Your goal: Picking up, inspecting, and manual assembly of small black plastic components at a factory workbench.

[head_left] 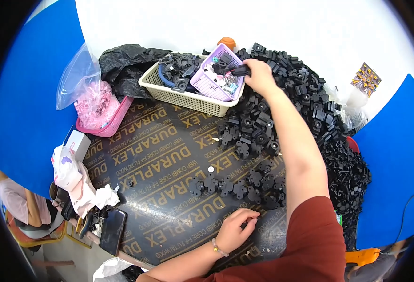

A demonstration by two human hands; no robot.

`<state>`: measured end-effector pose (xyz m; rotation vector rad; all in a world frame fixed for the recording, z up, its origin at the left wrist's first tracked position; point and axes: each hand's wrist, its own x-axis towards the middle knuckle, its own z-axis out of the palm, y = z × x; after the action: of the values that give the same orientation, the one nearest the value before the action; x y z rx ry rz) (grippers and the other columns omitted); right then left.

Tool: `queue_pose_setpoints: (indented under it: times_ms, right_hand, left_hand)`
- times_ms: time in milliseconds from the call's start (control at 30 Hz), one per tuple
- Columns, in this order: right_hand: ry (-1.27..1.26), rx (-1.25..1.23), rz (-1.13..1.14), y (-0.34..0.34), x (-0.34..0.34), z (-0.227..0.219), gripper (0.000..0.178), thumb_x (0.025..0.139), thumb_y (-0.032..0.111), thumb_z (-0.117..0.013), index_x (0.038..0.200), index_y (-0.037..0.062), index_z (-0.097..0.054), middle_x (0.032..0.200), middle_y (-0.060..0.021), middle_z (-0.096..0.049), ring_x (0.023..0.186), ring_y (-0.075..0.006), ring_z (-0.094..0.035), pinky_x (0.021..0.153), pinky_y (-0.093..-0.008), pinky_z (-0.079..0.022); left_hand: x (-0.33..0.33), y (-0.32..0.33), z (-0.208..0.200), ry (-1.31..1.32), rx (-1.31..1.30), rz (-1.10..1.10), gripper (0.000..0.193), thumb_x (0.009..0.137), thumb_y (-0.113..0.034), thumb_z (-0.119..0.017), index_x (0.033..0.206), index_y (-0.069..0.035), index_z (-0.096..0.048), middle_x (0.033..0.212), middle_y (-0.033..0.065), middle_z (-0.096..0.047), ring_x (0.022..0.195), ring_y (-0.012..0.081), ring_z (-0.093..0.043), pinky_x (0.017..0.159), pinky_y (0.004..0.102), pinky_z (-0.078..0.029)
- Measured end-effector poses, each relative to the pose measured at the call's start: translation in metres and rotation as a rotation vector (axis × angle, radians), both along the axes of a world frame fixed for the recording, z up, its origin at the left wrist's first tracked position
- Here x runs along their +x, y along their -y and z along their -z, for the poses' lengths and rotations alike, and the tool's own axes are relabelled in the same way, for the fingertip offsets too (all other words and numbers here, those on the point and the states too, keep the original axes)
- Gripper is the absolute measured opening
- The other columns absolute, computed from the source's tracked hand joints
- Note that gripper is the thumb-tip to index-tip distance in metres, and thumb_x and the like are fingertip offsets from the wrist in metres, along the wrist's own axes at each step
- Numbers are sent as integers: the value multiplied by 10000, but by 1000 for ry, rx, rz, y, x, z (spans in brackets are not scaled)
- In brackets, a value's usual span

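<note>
My right hand [259, 77] reaches to the far side of the table, its fingers closed on a dark, elongated plastic part [241, 70]. It holds the part at the right rim of a small purple basket [207, 84], which contains small white, pink and teal pieces and some black parts. This basket sits tilted inside a larger cream basket [183, 97] with black parts. On the near tabletop rests my left hand [235, 230], loosely curled, thumb a little apart from the fingers, and no object shows in it. Just beyond it lies a cluster of black plastic parts [239, 189].
A big heap of black parts [306, 94] runs along the right side. At left stand a pink basket [117, 117] with a pink bag, a white box [78, 144], crumpled tissue [106, 196] and a phone [113, 230]. Another person [21, 197] sits beyond the left edge.
</note>
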<state>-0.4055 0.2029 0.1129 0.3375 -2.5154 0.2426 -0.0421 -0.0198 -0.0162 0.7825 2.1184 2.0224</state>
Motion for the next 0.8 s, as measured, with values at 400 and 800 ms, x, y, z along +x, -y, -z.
queue_pose_setpoints:
  times_ms: [400, 800]
  right_hand:
    - [219, -260, 95, 35, -48, -8, 684, 841, 578, -639, 1201, -3, -641, 1152, -234, -667, 1092, -338, -647, 947, -413, -502]
    - [409, -331, 207, 24, -99, 5, 606, 743, 521, -737, 963, -43, -735, 962, -210, -723, 919, -301, -711, 853, -361, -529]
  left_hand:
    - [3, -3, -2, -8, 38, 23, 167, 880, -18, -653, 1046, -19, -670, 989, 124, -663, 865, 245, -662, 741, 310, -541]
    - [1, -1, -2, 43, 52, 24, 177, 881, -32, -640, 1056, -20, -666, 998, 142, -664, 916, 292, -658, 805, 335, -531]
